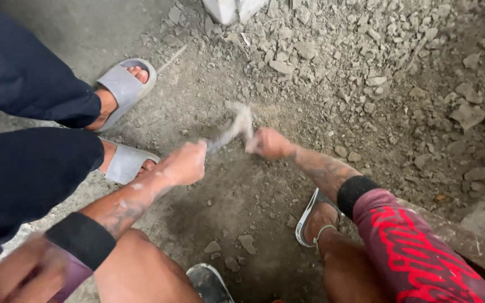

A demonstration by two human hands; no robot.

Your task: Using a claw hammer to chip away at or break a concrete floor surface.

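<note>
1. Left hand (pixel 183 164) is a closed fist on the lower end of a grey strip (pixel 234 130). Right hand (pixel 269 143) is also a fist, gripping the strip's other end. Strip is motion-blurred and arcs up between the 2 hands, above the ground; cannot tell what it is made of.
2. Open room: bare dusty ground (pixel 242 191) below and between the hands, and smooth concrete at top left. Rubble pile (pixel 366 62) closes off the top and right. A concrete edge (pixel 467 238) runs diagonally at lower right.
3. Left side is blocked by another person's dark trouser legs (pixel 23 112) with 2 grey slides (pixel 124 84), just beside the left forearm.
4. Containers: 0 in view.
5. Counts: 2 hands, 1 strip, 2 black wristbands (pixel 82 238), 2 of the person's own sandals (pixel 310 216) partly visible, a few loose chunks (pixel 246 243) near the knees, 1 pale block (pixel 231 8) at top edge.
</note>
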